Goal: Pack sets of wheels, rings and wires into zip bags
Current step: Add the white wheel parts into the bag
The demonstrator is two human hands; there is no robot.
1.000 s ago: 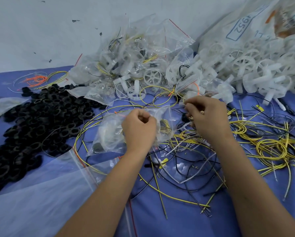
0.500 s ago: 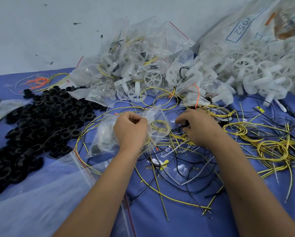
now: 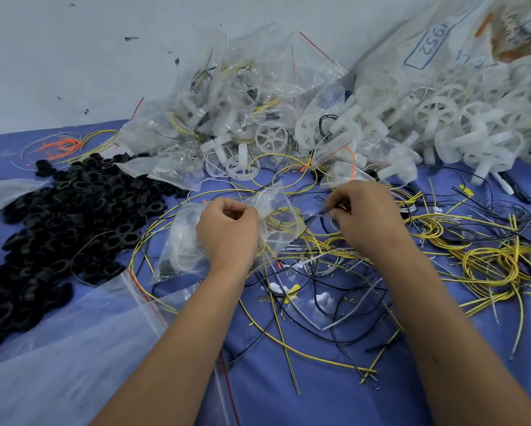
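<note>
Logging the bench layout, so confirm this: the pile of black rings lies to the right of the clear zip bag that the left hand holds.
Wrong side. In the head view the pile of black rubber rings lies to the left of the clear plastic zip bag, not the right. The left hand does hold that bag, as stated.

The table cover is matt blue cloth, softly creased. The rings heaped on the left look like dull black rubber or plastic. The wheels piled far right are milky, translucent plastic with a faint sheen. The zip bag in the middle is thin clear film, glossy and crinkled, like the filled bags stacked beyond it. The wires on the right have smooth, shiny plastic coating, yellow and black. The far wall is matt, pale and speckled with dark marks
</note>
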